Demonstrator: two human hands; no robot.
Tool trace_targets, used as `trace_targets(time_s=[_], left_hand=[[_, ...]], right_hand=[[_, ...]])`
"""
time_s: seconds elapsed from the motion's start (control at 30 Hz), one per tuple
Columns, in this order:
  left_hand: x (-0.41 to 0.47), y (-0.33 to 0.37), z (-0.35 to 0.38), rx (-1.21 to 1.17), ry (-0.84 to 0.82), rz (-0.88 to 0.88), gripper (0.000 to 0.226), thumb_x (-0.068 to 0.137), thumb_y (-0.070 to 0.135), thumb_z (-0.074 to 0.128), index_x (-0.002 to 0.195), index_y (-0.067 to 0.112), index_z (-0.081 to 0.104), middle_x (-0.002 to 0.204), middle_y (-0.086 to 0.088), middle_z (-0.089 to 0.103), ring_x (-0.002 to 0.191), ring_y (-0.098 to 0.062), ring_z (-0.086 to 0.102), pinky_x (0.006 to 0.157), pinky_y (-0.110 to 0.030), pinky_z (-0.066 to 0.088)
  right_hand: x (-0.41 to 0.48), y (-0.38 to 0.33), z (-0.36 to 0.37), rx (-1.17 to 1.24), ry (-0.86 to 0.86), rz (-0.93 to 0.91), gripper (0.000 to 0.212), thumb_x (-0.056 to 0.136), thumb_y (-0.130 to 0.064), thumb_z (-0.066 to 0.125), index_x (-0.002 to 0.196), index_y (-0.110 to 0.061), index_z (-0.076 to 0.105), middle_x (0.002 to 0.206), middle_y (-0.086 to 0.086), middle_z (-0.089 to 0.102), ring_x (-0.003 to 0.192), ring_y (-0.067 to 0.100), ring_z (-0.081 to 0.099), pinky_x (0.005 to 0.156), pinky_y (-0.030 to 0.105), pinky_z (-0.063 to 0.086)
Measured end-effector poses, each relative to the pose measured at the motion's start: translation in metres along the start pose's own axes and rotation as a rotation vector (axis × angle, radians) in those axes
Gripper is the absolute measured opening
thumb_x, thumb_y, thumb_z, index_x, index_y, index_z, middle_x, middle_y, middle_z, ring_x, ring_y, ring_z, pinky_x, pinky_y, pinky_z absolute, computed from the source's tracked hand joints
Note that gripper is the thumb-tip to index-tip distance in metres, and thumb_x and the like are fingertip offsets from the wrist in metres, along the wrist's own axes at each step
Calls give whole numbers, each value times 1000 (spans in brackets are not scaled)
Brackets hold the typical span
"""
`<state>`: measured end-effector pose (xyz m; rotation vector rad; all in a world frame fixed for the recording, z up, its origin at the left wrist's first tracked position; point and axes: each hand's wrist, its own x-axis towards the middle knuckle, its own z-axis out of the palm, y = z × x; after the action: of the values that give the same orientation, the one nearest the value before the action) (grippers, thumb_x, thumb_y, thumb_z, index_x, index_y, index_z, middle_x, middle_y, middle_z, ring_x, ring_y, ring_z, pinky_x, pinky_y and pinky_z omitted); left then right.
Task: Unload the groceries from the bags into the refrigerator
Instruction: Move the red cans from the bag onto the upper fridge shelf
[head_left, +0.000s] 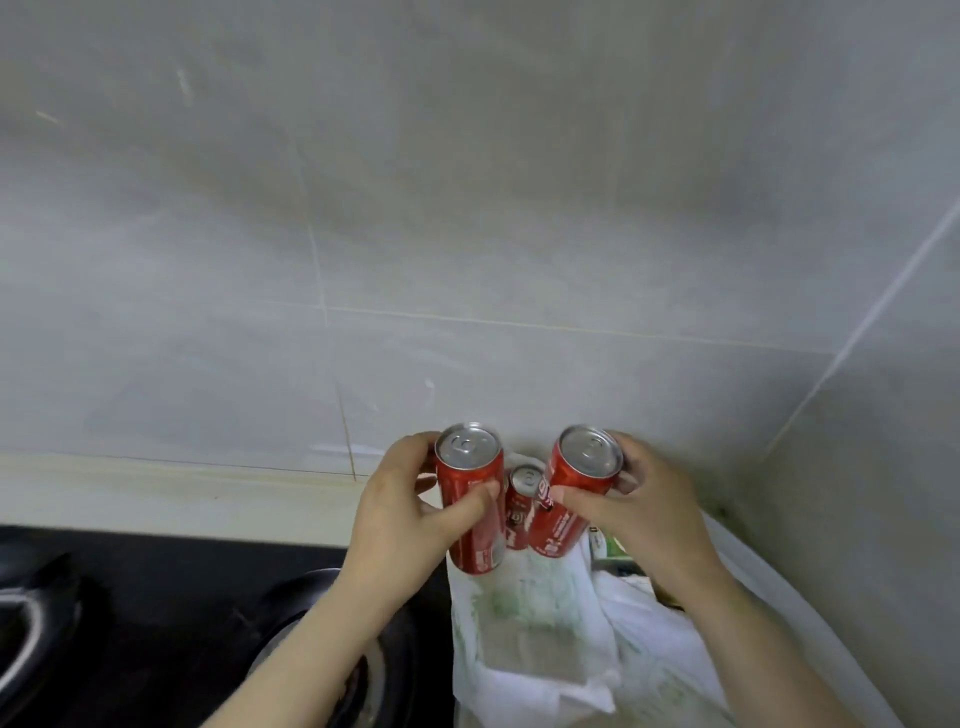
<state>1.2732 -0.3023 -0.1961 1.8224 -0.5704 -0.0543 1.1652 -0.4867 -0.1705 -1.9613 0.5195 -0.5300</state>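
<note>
My left hand (402, 514) grips the left can (475, 545), my right hand (647, 512) the right can (571, 475), fingers (465, 506) curled round mid-body. I judge both rigid, smooth, fairly heavy; side grip suits.

Worn on the head, wide-angle, a single view. Looks forward and down, yet pitched high enough to fill the upper two thirds with the tiled wall (467, 208). Sits close over the worktop (156, 499) by its far right corner, near the left hand (405, 514) and right hand (639, 512). Cuts the black hob (156, 623) at the lower left edge and the white bag (545, 649) at the bottom.
</note>
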Motion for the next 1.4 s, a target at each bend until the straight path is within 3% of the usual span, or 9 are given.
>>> trace_targets(time_s=[0.13, 0.3, 0.57, 0.7, 0.9, 1.1, 1.4], left_hand=[[-12, 42, -40, -70, 12, 110, 45, 68, 36, 79, 108, 31, 61, 103, 16, 66, 94, 1, 65, 82, -21, 54], [-30, 96, -89, -135, 55, 249, 48, 62, 51, 70, 107, 34, 62, 102, 16, 66, 93, -3, 66, 79, -21, 53], [-64, 164, -145, -282, 144, 344, 43, 65, 48, 68, 102, 26, 66, 87, 7, 70, 78, -5, 67, 63, -14, 50], [-85, 191, -165, -224, 236, 371, 33, 72, 39, 68, 101, 26, 66, 85, 8, 70, 78, -6, 67, 61, -13, 50], [-125, 220, -185, -111, 430, 386, 28, 73, 38, 64, 98, 27, 66, 81, 10, 70, 75, -3, 67, 57, -10, 48], [-177, 235, -201, -4, 587, 380, 34, 67, 50, 66, 94, 30, 68, 82, 2, 71, 73, -8, 68, 59, -15, 50], [-276, 261, -252, 134, 815, 373, 29, 67, 42, 71, 91, 26, 69, 82, 3, 73, 76, -9, 70, 60, -13, 52]], right_hand=[[-25, -62, -15, -30, 17, -149, 46, 62, -19, 87, 95, -42, 65, 93, -31, 69, 88, -10, 64, 70, 5, 48], [-58, -135, -25, 97, 6, -275, 38, 65, -16, 82, 94, -36, 67, 94, -17, 73, 88, 2, 68, 80, 26, 51], [-98, -212, -20, 341, 10, -460, 40, 55, -40, 80, 93, -30, 71, 91, -9, 75, 85, 9, 71, 66, 19, 55], [-103, -235, -19, 375, -65, -550, 32, 61, -40, 80, 91, -40, 72, 91, -9, 74, 84, 8, 70, 67, 16, 54], [-107, -264, -15, 458, -212, -641, 37, 61, -39, 81, 95, -30, 71, 89, -11, 74, 82, 6, 70, 66, 15, 53], [-119, -277, 2, 546, -447, -697, 36, 62, -38, 82, 96, -30, 71, 90, -11, 74, 83, 7, 70, 65, 15, 53], [-188, -326, 59, 677, -744, -783, 33, 64, -37, 77, 96, -31, 72, 92, -7, 74, 87, 9, 70, 71, 19, 56]])
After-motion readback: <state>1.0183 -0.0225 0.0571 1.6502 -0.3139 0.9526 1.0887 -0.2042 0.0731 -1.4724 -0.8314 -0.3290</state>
